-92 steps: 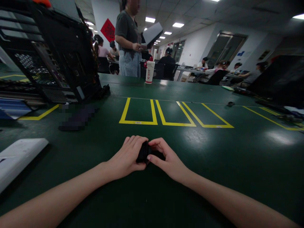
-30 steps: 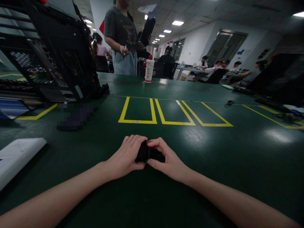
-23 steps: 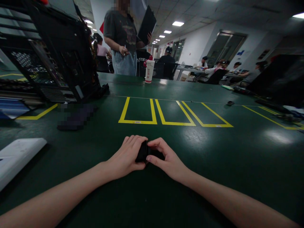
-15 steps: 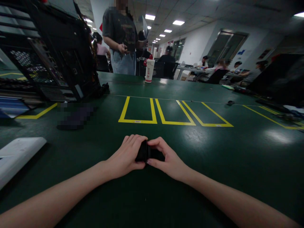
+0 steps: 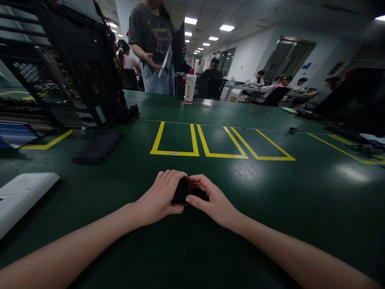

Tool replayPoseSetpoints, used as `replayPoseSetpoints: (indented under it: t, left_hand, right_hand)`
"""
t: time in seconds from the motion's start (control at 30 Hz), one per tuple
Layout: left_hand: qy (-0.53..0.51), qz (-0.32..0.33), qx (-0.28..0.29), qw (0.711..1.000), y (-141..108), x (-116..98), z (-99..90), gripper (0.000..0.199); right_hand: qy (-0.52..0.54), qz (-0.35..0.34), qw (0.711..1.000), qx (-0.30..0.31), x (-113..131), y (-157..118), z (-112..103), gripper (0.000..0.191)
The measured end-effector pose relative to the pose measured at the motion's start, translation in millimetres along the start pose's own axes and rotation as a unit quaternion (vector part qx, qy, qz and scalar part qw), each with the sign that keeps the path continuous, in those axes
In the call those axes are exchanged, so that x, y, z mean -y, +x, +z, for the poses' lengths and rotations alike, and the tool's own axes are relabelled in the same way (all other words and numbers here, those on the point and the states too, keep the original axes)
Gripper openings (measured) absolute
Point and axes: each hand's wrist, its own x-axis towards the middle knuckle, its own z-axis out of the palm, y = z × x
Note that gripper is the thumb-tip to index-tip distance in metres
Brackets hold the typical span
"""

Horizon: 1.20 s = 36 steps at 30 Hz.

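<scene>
Between my two hands, low over the green tabletop (image 5: 186, 249), is a small black cylindrical object (image 5: 179, 193) with a rim at its right end; its exact kind cannot be made out. My left hand (image 5: 161, 194) wraps around its left side, fingers over the top and thumb below. From the right, my right hand (image 5: 215, 202) pinches the rimmed end, with the thumb on the near side and the fingers on the far side. Much of the object is hidden by my left hand.
Yellow tape outlines (image 5: 174, 153) lie beyond my hands. An open black computer case (image 5: 90, 80) stands at left, with a white device (image 5: 24, 196) nearer me. A white cup (image 5: 189, 90) sits at the far edge, near a standing person (image 5: 156, 40). A small black round item (image 5: 292, 130) lies right.
My right thumb and fingers have shifted slightly on the rimmed end, while my left hand keeps its place. The standing person has turned a paper sheet downward and opened one hand.
</scene>
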Motion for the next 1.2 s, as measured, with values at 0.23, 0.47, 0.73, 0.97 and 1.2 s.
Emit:
replayPoseSetpoints:
  t: [0.23,0.47,0.73,0.97,1.2]
  left_hand:
    - [0.004,0.005,-0.002,1.000,-0.5,0.4,-0.1,0.057]
    - [0.003,0.002,-0.001,1.000,0.1,0.0,-0.8,0.055]
    - [0.001,-0.005,0.005,1.000,1.7,-1.3,-1.3,0.057]
    - [-0.001,0.001,0.002,1.000,-0.4,1.3,0.2,0.053]
    - [-0.002,-0.002,-0.005,1.000,0.3,1.5,2.4,0.055]
  right_hand:
    - [0.003,-0.040,0.999,-0.007,-3.9,-0.7,-0.6,0.029]
    - [0.011,-0.018,1.000,-0.012,-0.3,1.1,1.8,0.033]
    - [-0.008,-0.046,0.999,-0.001,-3.5,-1.8,-1.2,0.036]
    - [0.016,-0.041,0.999,-0.020,-2.2,-1.6,2.0,0.019]
    - [-0.006,0.004,1.000,-0.010,-0.1,-0.4,0.3,0.034]
